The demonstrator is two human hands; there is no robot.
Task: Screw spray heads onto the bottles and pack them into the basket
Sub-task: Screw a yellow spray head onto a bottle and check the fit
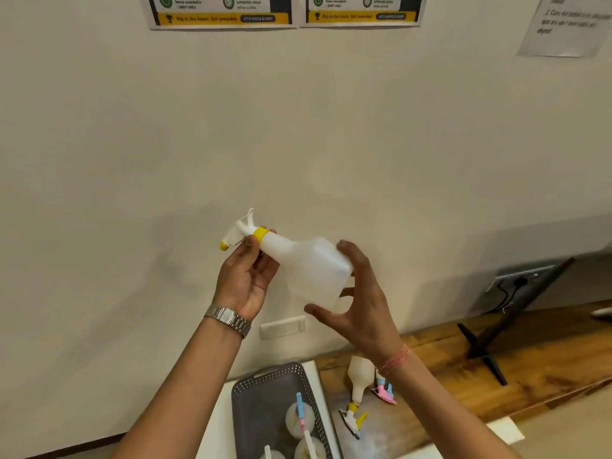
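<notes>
The bottle [311, 270] was gripped by the right hand [361, 293]; the collar [260, 234] was pinched by the left hand [246, 276]. Axes should be kept aligned to avoid cross-threading.

Spray bottles: one held aloft [311, 270], three standing in the basket [299, 417] [309, 447] [271, 454], two lying on the surface [359, 376] [384, 390]. Basket: one, grey [251, 412]. Wall posters: two [220, 9] [361, 8]; paper note: one [566, 24].

bottle [311, 270]: translucent matt plastic | basket [265, 392]: grey perforated plastic | watch [228, 318]: shiny metal | floor [530, 352]: wood
</notes>
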